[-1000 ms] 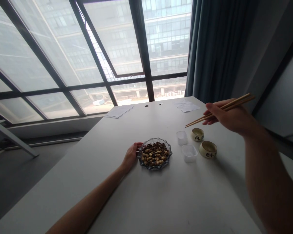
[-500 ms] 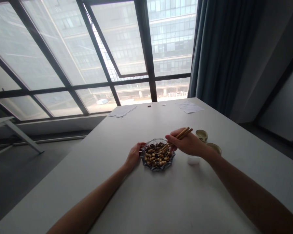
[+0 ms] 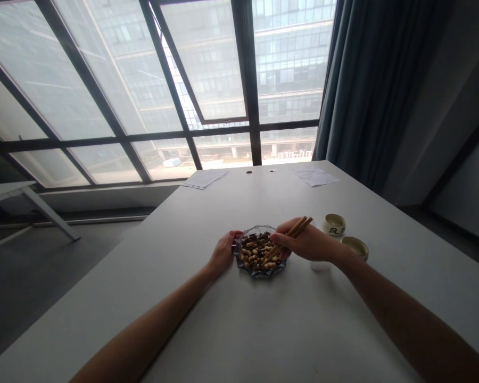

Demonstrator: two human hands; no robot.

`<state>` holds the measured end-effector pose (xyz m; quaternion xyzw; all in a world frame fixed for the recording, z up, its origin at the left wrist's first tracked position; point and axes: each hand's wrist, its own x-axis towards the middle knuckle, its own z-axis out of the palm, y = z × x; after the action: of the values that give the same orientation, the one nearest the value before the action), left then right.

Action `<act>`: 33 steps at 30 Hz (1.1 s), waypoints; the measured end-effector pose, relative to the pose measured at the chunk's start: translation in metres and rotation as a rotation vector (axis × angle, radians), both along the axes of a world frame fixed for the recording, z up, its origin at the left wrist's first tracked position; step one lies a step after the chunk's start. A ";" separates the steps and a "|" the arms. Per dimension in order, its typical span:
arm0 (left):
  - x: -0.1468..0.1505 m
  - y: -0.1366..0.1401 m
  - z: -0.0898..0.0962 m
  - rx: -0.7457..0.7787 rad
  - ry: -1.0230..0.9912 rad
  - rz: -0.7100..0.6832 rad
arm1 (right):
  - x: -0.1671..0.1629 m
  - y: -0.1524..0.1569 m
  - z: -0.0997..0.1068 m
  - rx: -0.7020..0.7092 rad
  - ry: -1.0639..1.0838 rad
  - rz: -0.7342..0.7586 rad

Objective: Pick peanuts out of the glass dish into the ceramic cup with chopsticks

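A clear glass bowl with a scalloped rim (image 3: 259,274) stands on the white table in front of me. Peanuts in shells (image 3: 250,255) fill it, mixed with dark, seed-like pieces. At its left side, my left hand (image 3: 222,252) is closed on the rim, with the thumb near the edge and the other fingers partly hidden. My right hand (image 3: 303,242) grips a pair of wooden chopsticks (image 3: 299,227) above the bowl's right side. Their tips reach down among the peanuts; whether a nut is pinched between them I cannot tell.
Two small ceramic cups, one with a dark mark (image 3: 335,225) and one nearer (image 3: 356,247), stand right of the bowl. A small white container (image 3: 320,265) is partly hidden under my right wrist. Paper sheets (image 3: 205,179) and more papers (image 3: 315,176) lie at the table's far end.
The chopstick tips have come down toward the front of the bowl, and my right hand has lowered slightly. My left hand stays on the rim. The whole view has shifted a little.
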<state>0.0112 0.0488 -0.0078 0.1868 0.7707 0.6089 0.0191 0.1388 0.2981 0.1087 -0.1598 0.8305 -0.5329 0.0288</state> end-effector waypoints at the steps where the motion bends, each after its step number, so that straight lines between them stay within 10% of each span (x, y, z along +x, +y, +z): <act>1: 0.000 0.000 0.000 -0.001 0.002 0.001 | 0.000 0.000 -0.001 0.000 -0.002 0.004; 33: 0.001 0.000 0.003 -0.005 0.014 0.002 | -0.005 -0.002 -0.008 0.020 0.066 -0.022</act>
<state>0.0127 0.0491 -0.0052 0.1902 0.7726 0.6056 0.0138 0.1341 0.2960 0.1009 -0.1677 0.8381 -0.5192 -0.0030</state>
